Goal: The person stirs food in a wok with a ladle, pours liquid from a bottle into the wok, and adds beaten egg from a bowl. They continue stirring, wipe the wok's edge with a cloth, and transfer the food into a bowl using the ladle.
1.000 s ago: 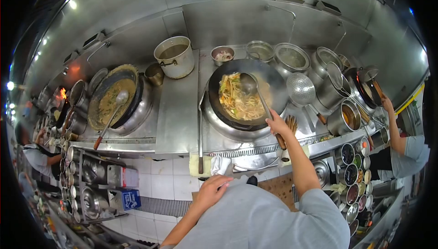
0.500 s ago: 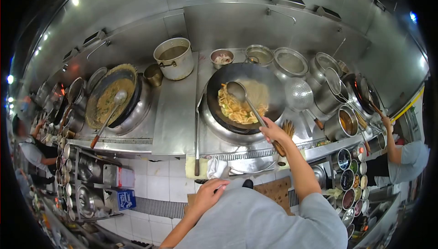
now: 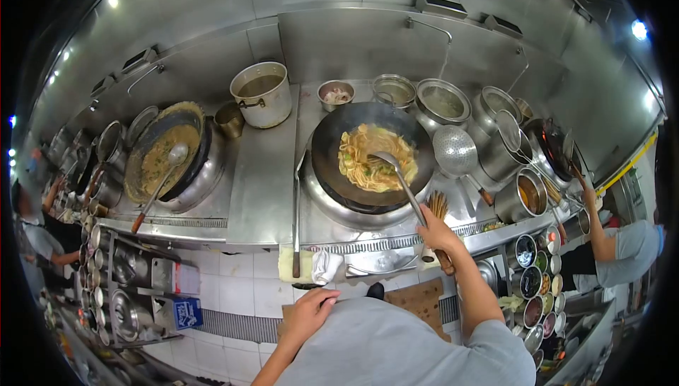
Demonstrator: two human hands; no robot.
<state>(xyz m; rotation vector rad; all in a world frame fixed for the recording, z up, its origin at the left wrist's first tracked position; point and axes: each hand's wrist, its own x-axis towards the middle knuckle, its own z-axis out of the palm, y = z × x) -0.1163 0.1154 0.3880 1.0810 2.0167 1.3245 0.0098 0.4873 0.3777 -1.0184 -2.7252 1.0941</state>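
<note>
My right hand (image 3: 438, 230) is closed round the handle of a long metal ladle (image 3: 404, 184), whose bowl lies in the noodles (image 3: 377, 158) with green bits. The noodles sit in a dark wok (image 3: 329, 131) on the steel stove. Low in front of my body, my left hand (image 3: 308, 311) holds nothing, with its fingers partly bent and the thumb apart. A white cloth (image 3: 326, 267) and a long-handled tool (image 3: 297, 223) are near it, untouched.
A second wok (image 3: 164, 154) with a ladle stands left, beside a tall pot (image 3: 263, 96). A skimmer (image 3: 455, 150), a bamboo brush (image 3: 438, 206) and a pot (image 3: 521, 196) are on the right. Water runs from a tap (image 3: 431, 25). Other people work at both sides.
The ladle bowl has moved down and right into the noodles, and my right hand is lower. The noodles are more gathered in the middle. Water now runs from the tap behind.
</note>
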